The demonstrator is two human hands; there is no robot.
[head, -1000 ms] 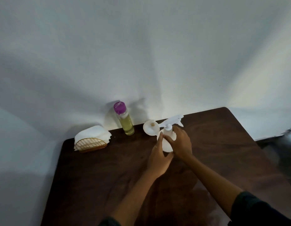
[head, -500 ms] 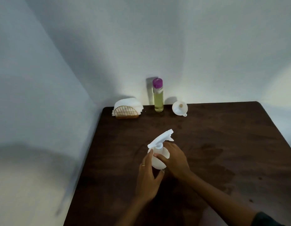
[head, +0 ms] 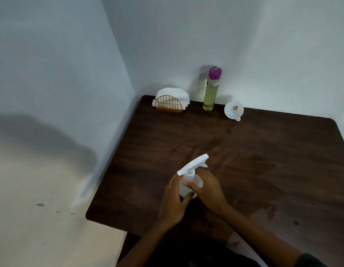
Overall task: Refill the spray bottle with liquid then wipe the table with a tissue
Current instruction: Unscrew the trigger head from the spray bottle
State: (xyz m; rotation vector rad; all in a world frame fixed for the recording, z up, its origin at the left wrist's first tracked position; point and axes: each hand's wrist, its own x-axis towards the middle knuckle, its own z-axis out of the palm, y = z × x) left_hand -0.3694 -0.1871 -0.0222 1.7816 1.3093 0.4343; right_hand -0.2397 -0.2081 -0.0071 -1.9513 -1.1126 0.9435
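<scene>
Spray bottle (head: 190,182) held upright between both hands on the dark table (head: 263,151).
Left hand (head: 174,203) and right hand (head: 207,189) clasp its body. No readable labels. Far edge: one tissue holder (head: 170,104), one purple-capped refill bottle (head: 210,91), one white funnel (head: 233,110).
</scene>
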